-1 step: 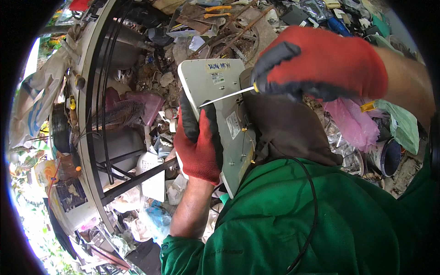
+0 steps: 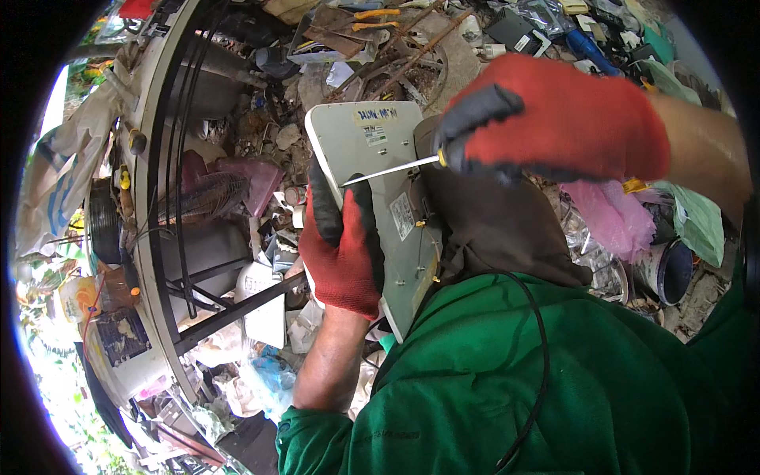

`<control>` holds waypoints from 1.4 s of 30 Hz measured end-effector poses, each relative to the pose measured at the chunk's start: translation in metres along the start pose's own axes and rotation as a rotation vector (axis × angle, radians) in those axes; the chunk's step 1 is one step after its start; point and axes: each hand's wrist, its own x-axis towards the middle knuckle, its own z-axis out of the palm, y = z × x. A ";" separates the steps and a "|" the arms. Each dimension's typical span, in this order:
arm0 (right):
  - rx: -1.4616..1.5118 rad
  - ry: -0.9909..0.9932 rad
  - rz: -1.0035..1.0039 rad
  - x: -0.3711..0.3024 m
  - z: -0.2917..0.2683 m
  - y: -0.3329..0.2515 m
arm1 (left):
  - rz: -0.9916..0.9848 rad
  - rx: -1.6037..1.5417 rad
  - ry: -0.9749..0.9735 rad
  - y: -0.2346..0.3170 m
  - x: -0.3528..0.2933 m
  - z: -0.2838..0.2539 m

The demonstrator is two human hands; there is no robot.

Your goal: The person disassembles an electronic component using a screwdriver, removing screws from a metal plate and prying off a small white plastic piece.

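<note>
A flat, light grey panel [image 2: 340,134] with rounded corners and paper labels leans against my lap, tilted upward. My left hand [image 2: 345,265], in a red and black work glove, is closed around its left edge, the thumb on the face. In the matching glove, my right hand [image 2: 562,119] is closed on the handle of a screwdriver [image 2: 392,169]. Only a bit of yellow handle shows at the base of its thin shaft. The tip touches the panel close to the left edge, beside my left thumb.
On the left stands a metal frame [image 2: 162,174] with black bars and cables. Mixed scrap covers the ground, with a tray [image 2: 332,51] of metal pieces at the back. Pink plastic wrap [image 2: 613,218] and a dark round container [image 2: 673,273] lie to the right.
My right hand has shifted slightly, tilting at the wrist around the screwdriver handle. The panel and my left hand stay nearly still.
</note>
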 end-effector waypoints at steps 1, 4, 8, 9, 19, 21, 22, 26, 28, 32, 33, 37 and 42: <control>0.005 0.036 0.022 0.000 0.003 -0.003 | 0.001 -0.027 -0.002 0.001 0.001 0.003; 0.099 0.119 0.154 -0.007 0.014 -0.018 | -0.010 -0.074 -0.004 0.006 0.002 0.006; 0.353 0.088 0.437 0.001 0.009 -0.029 | -0.048 -0.010 0.003 0.004 0.001 0.001; 0.381 0.092 0.523 0.003 0.009 -0.031 | -0.057 0.016 0.005 0.003 0.001 -0.001; -1.045 0.172 -0.372 -0.003 0.006 -0.030 | -0.042 -0.057 0.001 0.003 0.000 0.002; -1.087 0.214 -0.555 0.006 0.007 -0.031 | -0.050 -0.086 -0.028 0.008 0.001 0.003; -1.048 0.230 -0.522 0.005 0.009 -0.031 | -0.038 -0.122 -0.027 0.008 0.002 0.003; -0.855 0.264 -0.350 0.000 0.018 -0.038 | 0.047 -0.080 -0.041 0.013 0.000 0.008; -0.771 0.295 -0.272 0.000 0.016 -0.042 | 0.191 0.284 -0.104 0.007 0.006 0.000; -0.422 0.469 -0.176 0.000 0.024 -0.031 | 0.069 0.170 -0.181 0.014 0.012 -0.005; -0.356 0.528 -0.136 -0.004 0.024 -0.031 | 0.081 0.141 -0.127 0.015 0.009 -0.001; -0.175 0.633 0.120 -0.033 0.034 -0.031 | 0.046 0.213 -0.124 0.015 0.005 -0.005; 0.239 0.723 0.322 -0.045 0.067 -0.033 | 0.085 0.138 -0.144 0.010 0.004 -0.003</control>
